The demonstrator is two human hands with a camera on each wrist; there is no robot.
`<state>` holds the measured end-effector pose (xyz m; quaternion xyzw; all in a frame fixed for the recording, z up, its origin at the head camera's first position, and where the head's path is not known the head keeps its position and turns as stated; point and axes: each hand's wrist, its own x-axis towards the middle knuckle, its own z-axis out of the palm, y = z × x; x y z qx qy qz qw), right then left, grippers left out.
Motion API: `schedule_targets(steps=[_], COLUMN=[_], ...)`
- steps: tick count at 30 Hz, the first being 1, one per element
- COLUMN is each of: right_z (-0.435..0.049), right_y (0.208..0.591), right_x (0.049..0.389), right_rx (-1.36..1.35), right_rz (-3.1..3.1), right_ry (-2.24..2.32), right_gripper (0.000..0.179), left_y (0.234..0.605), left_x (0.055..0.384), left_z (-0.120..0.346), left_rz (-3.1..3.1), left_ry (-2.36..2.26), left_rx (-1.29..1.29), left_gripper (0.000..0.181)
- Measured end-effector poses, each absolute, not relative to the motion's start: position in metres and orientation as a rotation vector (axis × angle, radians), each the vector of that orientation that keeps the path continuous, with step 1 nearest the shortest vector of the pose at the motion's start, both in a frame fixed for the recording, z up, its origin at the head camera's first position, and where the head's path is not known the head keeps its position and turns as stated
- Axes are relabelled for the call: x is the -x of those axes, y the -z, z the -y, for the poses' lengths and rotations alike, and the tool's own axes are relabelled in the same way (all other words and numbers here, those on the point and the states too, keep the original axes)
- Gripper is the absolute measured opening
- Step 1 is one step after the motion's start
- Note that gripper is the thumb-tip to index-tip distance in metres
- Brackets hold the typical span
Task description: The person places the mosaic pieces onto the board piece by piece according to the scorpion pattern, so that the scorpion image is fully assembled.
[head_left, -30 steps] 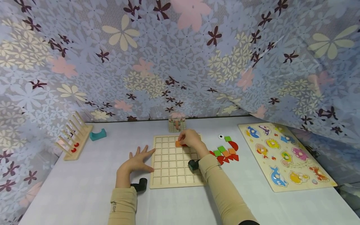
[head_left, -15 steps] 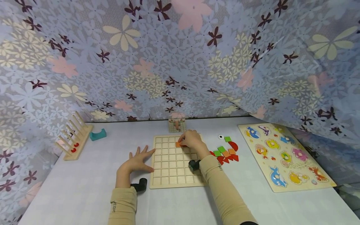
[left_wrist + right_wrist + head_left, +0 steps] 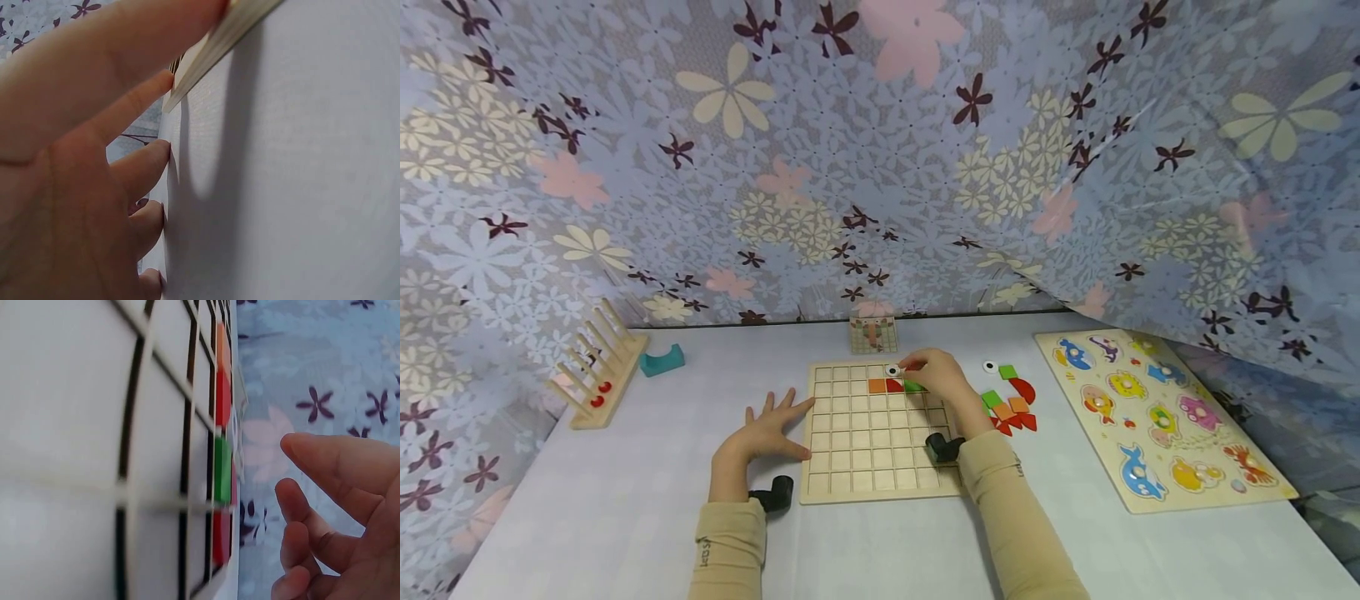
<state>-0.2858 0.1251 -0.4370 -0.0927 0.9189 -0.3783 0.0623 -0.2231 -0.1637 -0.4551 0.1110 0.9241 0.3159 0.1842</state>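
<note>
A wooden grid board lies flat in the head view. In its upper rows sit an orange square, a red piece, a green piece and a round eye piece. My left hand is spread on the table, its thumb and index finger touching the board's left edge. Over the upper right part of the board hovers my right hand. The right wrist view shows its fingertips apart and holding nothing, beside the green piece. Another red piece also shows there.
Right of the board lie loose red, green and orange pieces and an eye piece. A small pattern card is behind the board. An animal puzzle board lies far right; a peg rack and teal block stand left.
My right hand has let go near the orange square and shifted right, uncovering the red piece, the green piece and the eye piece. My left hand has stayed still.
</note>
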Motion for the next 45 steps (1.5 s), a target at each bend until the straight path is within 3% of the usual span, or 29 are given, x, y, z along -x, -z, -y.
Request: schedule_targets(steps=[20,36,45], right_z=[-0.195,-0.242,-0.246], right_y=[0.444,0.451,0.453], right_x=[0.274,0.272,0.271], right_rx=[0.004,-0.183,-0.192], right_rz=[-2.747,-2.828,-2.805], right_ry=[1.41,1.307,1.177], right_gripper=[0.027,0.031,0.047], left_y=[0.456,0.46,0.46], left_x=[0.225,0.226,0.226], left_z=[0.164,0.165,0.164], left_rz=[-2.606,-2.619,-2.62], left_ry=[-0.87,-0.878,-0.868], left_rx=[-0.31,-0.326,-0.329], left_gripper=[0.092,0.092,0.091])
